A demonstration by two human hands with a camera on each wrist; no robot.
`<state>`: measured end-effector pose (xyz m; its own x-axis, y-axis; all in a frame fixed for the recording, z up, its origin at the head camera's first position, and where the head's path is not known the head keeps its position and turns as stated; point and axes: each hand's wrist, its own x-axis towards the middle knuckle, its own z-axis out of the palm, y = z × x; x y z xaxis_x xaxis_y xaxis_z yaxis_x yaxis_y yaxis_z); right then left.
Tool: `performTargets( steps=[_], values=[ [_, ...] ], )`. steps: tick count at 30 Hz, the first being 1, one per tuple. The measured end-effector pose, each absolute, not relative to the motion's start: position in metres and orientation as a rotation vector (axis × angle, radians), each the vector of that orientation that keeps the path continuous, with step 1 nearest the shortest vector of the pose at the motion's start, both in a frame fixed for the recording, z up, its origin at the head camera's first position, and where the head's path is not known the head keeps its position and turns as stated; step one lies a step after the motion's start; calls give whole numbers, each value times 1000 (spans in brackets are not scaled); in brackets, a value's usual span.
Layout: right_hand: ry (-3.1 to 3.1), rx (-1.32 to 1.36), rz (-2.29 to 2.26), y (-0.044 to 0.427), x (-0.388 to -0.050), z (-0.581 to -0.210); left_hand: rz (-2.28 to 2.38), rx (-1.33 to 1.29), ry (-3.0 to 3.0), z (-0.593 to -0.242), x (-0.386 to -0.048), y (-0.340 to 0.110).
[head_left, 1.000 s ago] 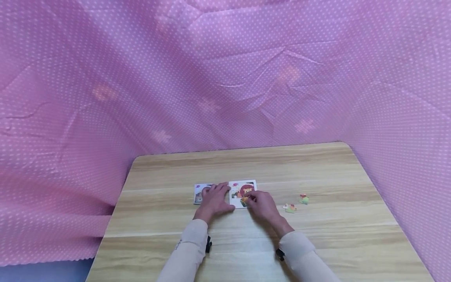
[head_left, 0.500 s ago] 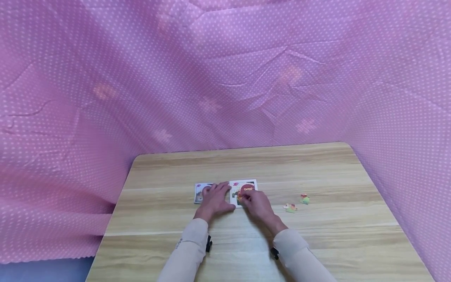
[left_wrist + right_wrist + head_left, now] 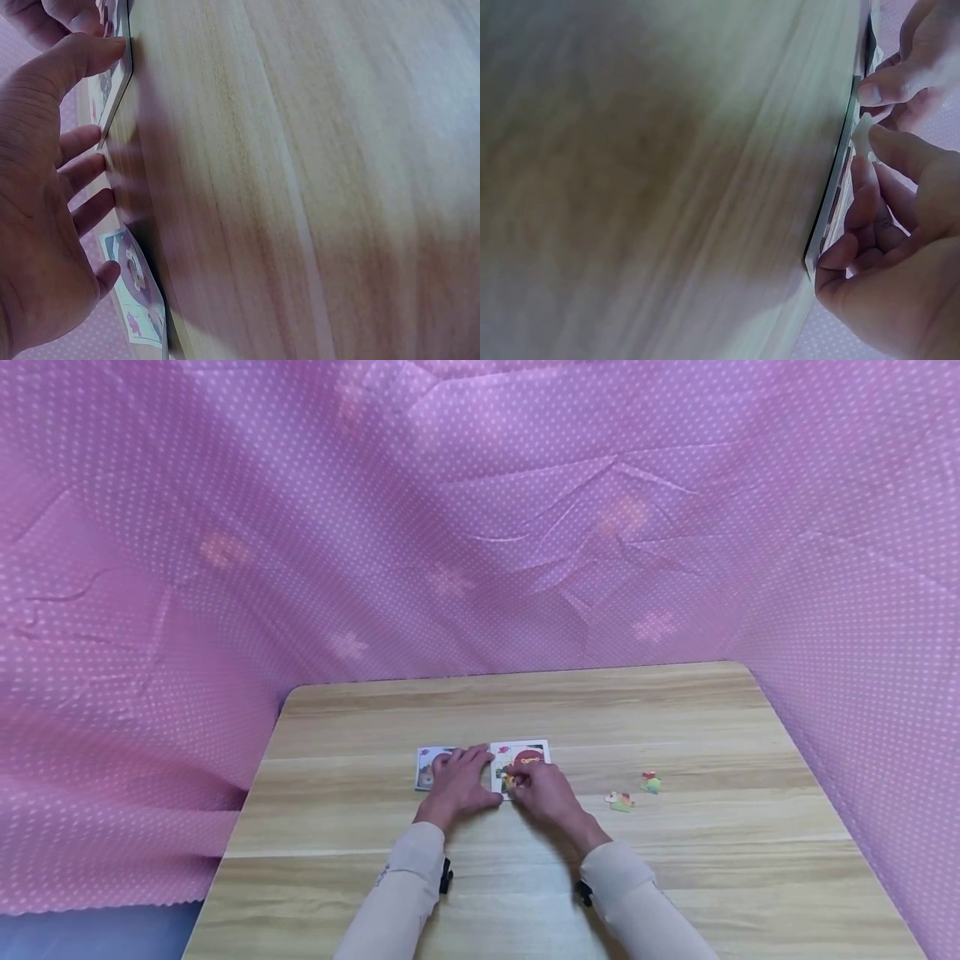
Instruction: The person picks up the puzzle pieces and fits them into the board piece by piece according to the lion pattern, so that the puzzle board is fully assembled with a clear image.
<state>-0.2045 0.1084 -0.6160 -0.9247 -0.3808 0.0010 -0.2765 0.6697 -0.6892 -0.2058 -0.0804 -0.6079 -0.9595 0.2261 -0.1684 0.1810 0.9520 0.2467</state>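
A square jigsaw board (image 3: 498, 748) with a white border and a lion picture lies mid-table. My right hand (image 3: 551, 793) pinches a jigsaw piece (image 3: 862, 135) between thumb and forefinger, tilted over the board's lower left part; its printed side is largely hidden. With fingers spread, my left hand (image 3: 459, 785) steadies the board's left edge. Its thumb rests at the near corner, and its fingertips touch farther up the edge. Left of the board lies a second picture card (image 3: 426, 768), partly covered by that hand; a round animal drawing shows on it in the left wrist view.
Two loose jigsaw pieces, a pale-and-green piece (image 3: 619, 802) and a red-and-green piece (image 3: 651, 782), lie right of the board. The wooden table (image 3: 720, 877) has rounded far corners. Pink dotted cloth (image 3: 480, 527) hangs behind and at the sides.
My right hand has shifted left across the board with the jigsaw piece, which has gone from the lower middle to the lower left. The left hand has stayed put.
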Motion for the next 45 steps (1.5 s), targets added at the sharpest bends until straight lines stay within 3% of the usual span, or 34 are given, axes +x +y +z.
performTargets(
  steps=[11, 29, 45],
  values=[
    [2679, -524, -1147, 105, -204, -618, 350, 316, 2900, -604, -204, -79],
    [2855, -701, -727, 103, -205, -613, 340, 306, 2904, -603, -205, -78],
    [2885, -595, -718, 97, -204, -612, 345, 282, 2880, -603, -205, -79]
  ],
)
